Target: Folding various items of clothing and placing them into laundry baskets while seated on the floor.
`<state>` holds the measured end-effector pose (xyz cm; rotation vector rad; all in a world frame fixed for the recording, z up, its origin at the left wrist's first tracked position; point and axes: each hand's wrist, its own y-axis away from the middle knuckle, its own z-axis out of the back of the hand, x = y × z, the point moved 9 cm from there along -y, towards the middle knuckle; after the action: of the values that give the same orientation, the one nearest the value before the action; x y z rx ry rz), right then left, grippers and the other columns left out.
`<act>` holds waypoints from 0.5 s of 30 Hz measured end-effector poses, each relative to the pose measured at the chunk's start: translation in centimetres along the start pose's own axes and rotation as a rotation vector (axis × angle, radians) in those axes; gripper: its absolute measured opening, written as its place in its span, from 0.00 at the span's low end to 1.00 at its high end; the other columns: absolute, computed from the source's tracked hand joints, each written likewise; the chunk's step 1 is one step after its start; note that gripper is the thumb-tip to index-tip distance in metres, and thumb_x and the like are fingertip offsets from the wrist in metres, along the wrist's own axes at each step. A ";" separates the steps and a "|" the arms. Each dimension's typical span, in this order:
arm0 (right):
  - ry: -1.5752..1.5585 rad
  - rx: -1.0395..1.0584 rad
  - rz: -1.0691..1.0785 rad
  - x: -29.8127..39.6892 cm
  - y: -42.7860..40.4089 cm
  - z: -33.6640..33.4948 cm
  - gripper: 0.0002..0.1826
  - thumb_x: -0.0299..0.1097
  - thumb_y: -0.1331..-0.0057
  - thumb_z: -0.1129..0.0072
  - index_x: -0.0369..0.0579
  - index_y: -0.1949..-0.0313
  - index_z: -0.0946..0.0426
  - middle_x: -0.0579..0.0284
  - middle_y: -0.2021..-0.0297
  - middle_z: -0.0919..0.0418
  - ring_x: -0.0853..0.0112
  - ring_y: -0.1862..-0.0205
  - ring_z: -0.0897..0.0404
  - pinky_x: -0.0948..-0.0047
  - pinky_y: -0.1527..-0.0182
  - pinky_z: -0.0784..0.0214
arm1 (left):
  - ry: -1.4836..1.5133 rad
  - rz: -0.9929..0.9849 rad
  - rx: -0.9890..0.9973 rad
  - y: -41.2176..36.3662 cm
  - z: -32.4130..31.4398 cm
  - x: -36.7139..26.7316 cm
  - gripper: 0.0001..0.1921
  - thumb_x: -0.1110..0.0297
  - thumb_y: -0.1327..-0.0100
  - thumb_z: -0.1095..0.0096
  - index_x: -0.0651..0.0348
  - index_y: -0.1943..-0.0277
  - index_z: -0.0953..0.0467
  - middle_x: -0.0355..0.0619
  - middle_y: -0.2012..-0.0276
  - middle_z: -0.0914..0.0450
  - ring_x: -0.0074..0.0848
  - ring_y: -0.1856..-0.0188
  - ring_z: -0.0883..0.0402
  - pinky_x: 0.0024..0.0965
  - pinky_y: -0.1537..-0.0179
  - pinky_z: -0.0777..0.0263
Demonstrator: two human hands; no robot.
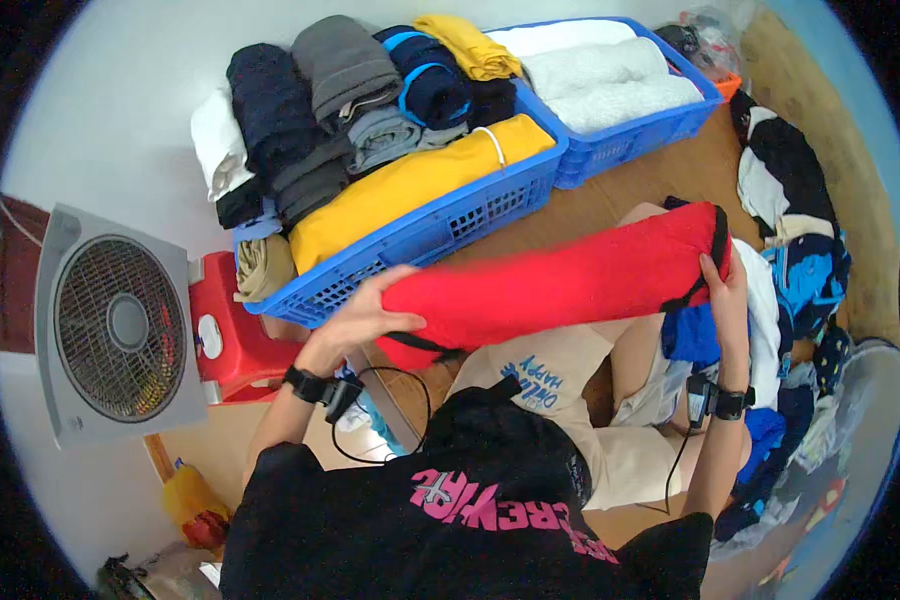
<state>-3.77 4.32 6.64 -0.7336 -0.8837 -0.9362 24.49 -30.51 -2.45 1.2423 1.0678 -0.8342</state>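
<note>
Before me, a long folded red garment with black trim stretches between my two hands, above my lap. My left hand grips its left end, the thumb on top. At the other end my right hand holds it by the black-trimmed edge. Just beyond the garment stands a blue plastic basket of rolled clothes; a yellow roll lies along its near side, with grey and dark rolls behind. Each wrist wears a strapped device with a cable.
Another blue basket holds white rolled towels. Loose clothes and clear plastic bags lie along the right. At left are a box fan and a red plastic stool.
</note>
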 end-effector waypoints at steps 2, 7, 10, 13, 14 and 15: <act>0.010 0.040 0.007 1.9 -1.3 -2.8 0.23 0.27 0.33 0.46 0.36 0.39 0.34 0.55 0.45 0.25 0.71 0.45 0.27 0.72 0.40 0.39 | -0.100 -0.116 -0.182 1.2 3.7 -2.5 0.30 0.76 0.51 0.28 0.60 0.43 0.30 0.41 0.50 0.24 0.24 0.47 0.26 0.29 0.44 0.32; -0.068 0.149 0.174 4.4 -7.8 -11.3 0.21 0.30 0.34 0.44 0.35 0.43 0.30 0.55 0.51 0.21 0.72 0.51 0.23 0.72 0.45 0.34 | -0.124 -0.203 -0.544 3.9 13.0 -7.0 0.27 0.79 0.53 0.27 0.57 0.49 0.29 0.44 0.52 0.23 0.26 0.51 0.24 0.30 0.47 0.30; -0.115 0.173 0.229 5.7 -12.2 -15.4 0.21 0.32 0.35 0.41 0.36 0.45 0.28 0.53 0.54 0.19 0.71 0.53 0.22 0.71 0.48 0.32 | -0.402 -0.308 -0.780 4.0 17.0 -7.7 0.25 0.76 0.52 0.25 0.60 0.51 0.29 0.47 0.55 0.22 0.28 0.52 0.24 0.31 0.48 0.30; 0.089 0.007 0.153 4.2 -15.0 -18.0 0.22 0.38 0.40 0.34 0.37 0.51 0.26 0.49 0.62 0.17 0.68 0.58 0.19 0.68 0.55 0.28 | -0.797 -0.382 -0.981 4.0 16.9 -8.4 0.24 0.73 0.53 0.24 0.63 0.53 0.28 0.48 0.58 0.22 0.30 0.52 0.24 0.31 0.47 0.32; -0.003 0.040 0.144 2.3 -15.4 -19.4 0.23 0.37 0.40 0.34 0.37 0.50 0.27 0.50 0.60 0.17 0.67 0.59 0.19 0.67 0.55 0.28 | -0.879 -0.392 -0.988 3.3 16.3 -8.2 0.24 0.72 0.54 0.25 0.65 0.54 0.28 0.49 0.59 0.23 0.34 0.54 0.23 0.32 0.48 0.32; -0.104 0.082 0.137 1.1 -15.7 -21.0 0.24 0.36 0.40 0.34 0.37 0.48 0.28 0.50 0.59 0.18 0.66 0.60 0.19 0.67 0.55 0.28 | -0.921 -0.353 -1.000 3.0 16.2 -7.5 0.23 0.71 0.53 0.25 0.64 0.55 0.28 0.50 0.60 0.24 0.38 0.55 0.24 0.34 0.49 0.31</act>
<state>-11.05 -20.08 0.45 -0.7675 -0.9457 -0.7417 27.67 -46.38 5.58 -0.2033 0.7359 -0.8206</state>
